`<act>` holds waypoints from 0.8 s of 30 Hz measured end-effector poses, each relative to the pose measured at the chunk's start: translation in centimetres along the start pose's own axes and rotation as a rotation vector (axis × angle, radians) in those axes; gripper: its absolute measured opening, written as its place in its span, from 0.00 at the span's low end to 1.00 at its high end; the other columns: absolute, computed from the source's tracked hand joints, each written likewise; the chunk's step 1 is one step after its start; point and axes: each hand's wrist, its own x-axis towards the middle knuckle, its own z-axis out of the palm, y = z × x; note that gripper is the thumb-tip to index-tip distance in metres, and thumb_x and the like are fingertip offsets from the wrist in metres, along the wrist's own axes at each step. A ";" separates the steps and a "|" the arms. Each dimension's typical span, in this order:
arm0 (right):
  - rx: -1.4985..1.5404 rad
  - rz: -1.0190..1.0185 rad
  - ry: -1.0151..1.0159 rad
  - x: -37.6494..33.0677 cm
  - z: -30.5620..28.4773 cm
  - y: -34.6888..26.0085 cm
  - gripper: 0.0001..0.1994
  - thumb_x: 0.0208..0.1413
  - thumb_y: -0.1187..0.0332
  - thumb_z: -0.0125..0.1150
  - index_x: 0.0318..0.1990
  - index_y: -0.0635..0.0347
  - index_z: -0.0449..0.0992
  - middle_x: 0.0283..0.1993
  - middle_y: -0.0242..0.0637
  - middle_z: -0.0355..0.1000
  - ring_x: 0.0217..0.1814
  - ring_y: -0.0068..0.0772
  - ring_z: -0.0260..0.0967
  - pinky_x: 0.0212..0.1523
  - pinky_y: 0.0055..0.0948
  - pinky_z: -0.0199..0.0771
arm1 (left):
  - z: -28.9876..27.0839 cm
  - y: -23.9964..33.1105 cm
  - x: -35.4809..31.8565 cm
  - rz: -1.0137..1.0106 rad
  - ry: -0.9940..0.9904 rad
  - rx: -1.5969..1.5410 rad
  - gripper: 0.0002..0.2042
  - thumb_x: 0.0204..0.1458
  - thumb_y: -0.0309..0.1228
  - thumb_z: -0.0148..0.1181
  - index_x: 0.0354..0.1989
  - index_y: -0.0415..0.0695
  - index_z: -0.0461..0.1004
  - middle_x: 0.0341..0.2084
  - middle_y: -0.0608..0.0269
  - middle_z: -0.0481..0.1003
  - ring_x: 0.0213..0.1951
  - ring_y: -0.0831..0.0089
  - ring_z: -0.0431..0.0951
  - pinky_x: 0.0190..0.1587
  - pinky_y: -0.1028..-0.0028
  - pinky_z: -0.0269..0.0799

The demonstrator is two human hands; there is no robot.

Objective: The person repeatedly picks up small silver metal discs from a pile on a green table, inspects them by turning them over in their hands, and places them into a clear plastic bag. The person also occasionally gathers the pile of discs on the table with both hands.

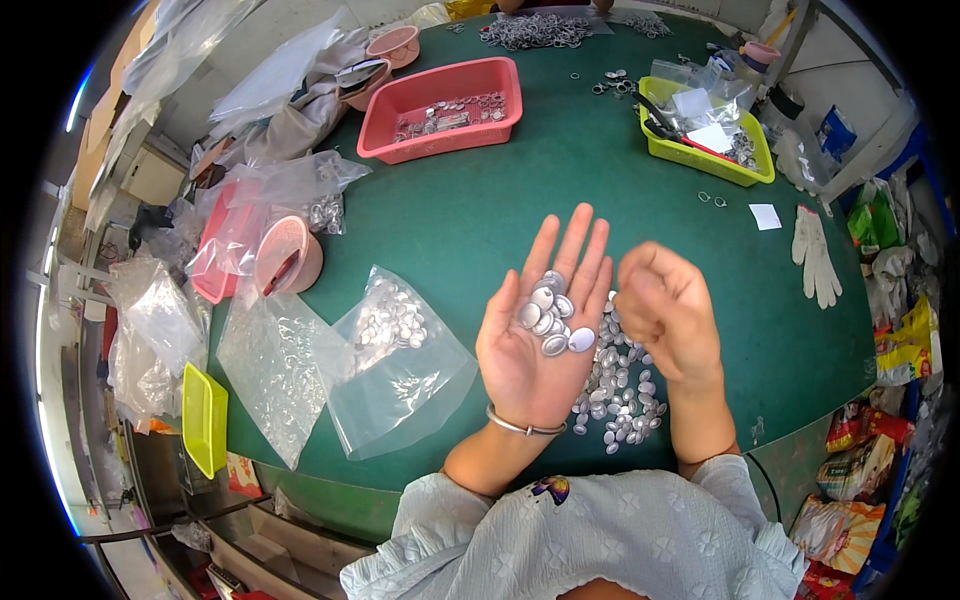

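Observation:
My left hand (545, 345) lies palm up above the green table, its fingers stretched out, bearing several small oval silver metal pieces (543, 318) on the palm and lower fingers. Just to its right, my right hand (668, 308) is raised with curled fingers, slightly blurred. Whether anything is pinched in it is hidden. Below and between both hands, a loose pile of the same oval metal pieces (630, 400) is spread on the table, partly covered by my hands. Left of my left hand, a clear plastic bag (400, 395) contains more small silver pieces (392, 318).
A pink tray (490, 72) with metal parts stands far back. At the back right is a yellow-green basket (712, 172); a white glove (817, 258) lies nearer. To the left stand a pink cup (303, 262) and a yellow-green tray (204, 420) at the table edge.

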 end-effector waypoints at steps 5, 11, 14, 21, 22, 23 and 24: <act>-0.930 -0.161 -0.100 -0.9 1.7 0.0 0.14 0.39 0.78 0.67 0.37 0.63 0.77 0.18 0.29 0.60 0.19 0.19 0.57 0.21 0.21 0.56 | -0.2 0.2 0.0 0.018 -0.022 0.085 0.25 0.59 0.37 0.36 0.63 0.37 0.50 0.65 0.47 0.44 0.67 0.56 0.41 0.68 0.62 0.38; -1.031 -0.278 -0.026 -0.7 1.9 0.6 0.09 0.44 0.75 0.64 0.35 0.63 0.76 0.19 0.32 0.64 0.19 0.20 0.59 0.21 0.22 0.59 | -0.3 0.1 0.0 0.000 0.005 0.056 0.25 0.59 0.36 0.36 0.63 0.37 0.49 0.65 0.46 0.44 0.67 0.55 0.42 0.68 0.62 0.37; -0.838 -0.242 0.034 -0.5 1.4 1.0 0.06 0.52 0.72 0.58 0.35 0.65 0.74 0.20 0.32 0.65 0.18 0.20 0.59 0.19 0.21 0.58 | -0.2 0.0 0.1 0.021 0.004 0.039 0.25 0.59 0.36 0.37 0.63 0.36 0.48 0.65 0.45 0.44 0.67 0.55 0.41 0.68 0.62 0.37; 0.368 0.184 -0.010 0.3 0.9 0.2 0.12 0.62 0.64 0.45 0.38 0.65 0.69 0.18 0.28 0.58 0.17 0.14 0.51 0.17 0.15 0.49 | -0.1 0.1 0.1 0.036 0.028 0.014 0.25 0.57 0.33 0.41 0.62 0.37 0.51 0.65 0.45 0.43 0.67 0.53 0.40 0.67 0.58 0.37; 0.304 0.136 0.029 0.3 1.1 0.3 0.11 0.61 0.65 0.47 0.38 0.65 0.70 0.18 0.27 0.58 0.17 0.14 0.51 0.17 0.15 0.50 | -0.1 0.1 0.1 0.037 0.032 0.019 0.25 0.57 0.33 0.40 0.62 0.37 0.51 0.65 0.45 0.43 0.67 0.53 0.40 0.67 0.57 0.38; 0.240 0.088 0.069 0.2 1.3 0.4 0.10 0.60 0.66 0.49 0.38 0.66 0.71 0.18 0.26 0.58 0.17 0.14 0.52 0.17 0.15 0.50 | -0.1 0.1 0.1 0.037 0.036 0.023 0.24 0.57 0.33 0.40 0.62 0.37 0.51 0.65 0.45 0.43 0.67 0.53 0.40 0.67 0.57 0.38; 0.176 0.039 0.108 0.1 1.5 0.5 0.09 0.58 0.68 0.51 0.38 0.66 0.71 0.18 0.26 0.58 0.17 0.14 0.52 0.17 0.15 0.50 | -0.2 0.1 0.1 0.031 0.037 0.038 0.24 0.57 0.34 0.40 0.62 0.37 0.51 0.65 0.45 0.43 0.67 0.53 0.41 0.67 0.57 0.39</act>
